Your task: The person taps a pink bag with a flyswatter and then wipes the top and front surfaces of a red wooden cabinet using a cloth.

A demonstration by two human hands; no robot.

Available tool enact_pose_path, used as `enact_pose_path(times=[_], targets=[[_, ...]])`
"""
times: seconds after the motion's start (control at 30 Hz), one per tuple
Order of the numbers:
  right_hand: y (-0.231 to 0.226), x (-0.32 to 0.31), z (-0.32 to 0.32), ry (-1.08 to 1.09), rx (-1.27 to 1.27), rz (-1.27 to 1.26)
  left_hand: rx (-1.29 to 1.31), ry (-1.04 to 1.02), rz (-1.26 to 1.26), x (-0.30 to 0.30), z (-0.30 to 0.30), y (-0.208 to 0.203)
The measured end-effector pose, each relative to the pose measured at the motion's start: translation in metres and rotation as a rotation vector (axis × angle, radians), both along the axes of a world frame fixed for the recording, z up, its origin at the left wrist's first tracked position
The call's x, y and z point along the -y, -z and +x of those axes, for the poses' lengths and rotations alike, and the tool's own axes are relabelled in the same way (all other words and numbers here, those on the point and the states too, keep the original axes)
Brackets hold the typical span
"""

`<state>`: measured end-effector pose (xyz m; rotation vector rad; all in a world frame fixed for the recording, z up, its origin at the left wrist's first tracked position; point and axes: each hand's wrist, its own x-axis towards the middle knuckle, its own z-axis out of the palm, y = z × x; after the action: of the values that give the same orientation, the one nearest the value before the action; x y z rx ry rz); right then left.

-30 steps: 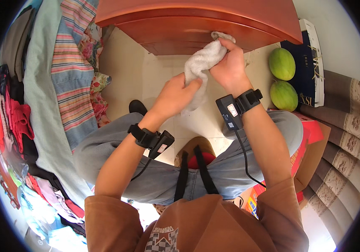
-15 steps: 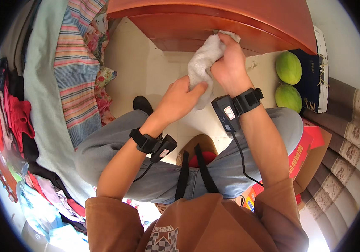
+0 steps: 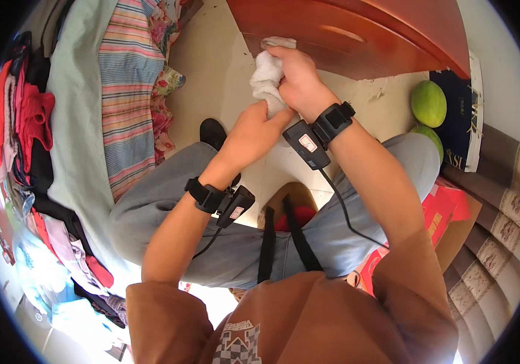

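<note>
A crumpled white cloth point(image 3: 266, 74) stretches between my two hands. My right hand point(image 3: 302, 79) grips its upper part and presses it against the lower left part of a glossy reddish-brown wooden cabinet point(image 3: 357, 42). Lower down and to the left, my left hand point(image 3: 254, 133) is closed on the cloth's trailing end, thumb on top. Some of the cloth is hidden beneath the right hand's fingers. Each wrist wears a black strap with a small black box and a cable.
On the left, a bed edge carries a striped cloth point(image 3: 129, 91), a pale green sheet point(image 3: 78, 121) and piled clothes point(image 3: 32, 115). Two watermelons point(image 3: 428, 103) sit at the right beside a dark box point(image 3: 454, 121). A red carton point(image 3: 436, 212) and a patterned curtain point(image 3: 503, 224) lie farther right.
My right hand has slid the cloth leftward along the cabinet to its left corner. The left hand has followed slightly left, and the view has shifted.
</note>
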<state>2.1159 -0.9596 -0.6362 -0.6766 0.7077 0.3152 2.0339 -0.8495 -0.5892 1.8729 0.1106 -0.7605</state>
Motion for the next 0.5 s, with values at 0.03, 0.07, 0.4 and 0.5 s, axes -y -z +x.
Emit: enact_pose_path(times=[0.03, 0.07, 0.4, 0.5], targets=[[-0.010, -0.001, -0.005, -0.070, -0.004, -0.008, 0.010, -0.014, -0.003, -0.002, -0.005, -0.002], [-0.018, -0.002, -0.010, -0.139, -0.008, -0.018, 0.011, -0.014, -0.004, -0.004, -0.011, -0.004], [-0.054, 0.069, -0.065, -0.186, 0.285, 0.011, 0.123, -0.019, -0.106, 0.019, -0.036, -0.026], [-0.069, 0.096, -0.088, -0.096, 0.318, -0.038, 0.195, 0.058, -0.129, 0.044, -0.044, -0.037]])
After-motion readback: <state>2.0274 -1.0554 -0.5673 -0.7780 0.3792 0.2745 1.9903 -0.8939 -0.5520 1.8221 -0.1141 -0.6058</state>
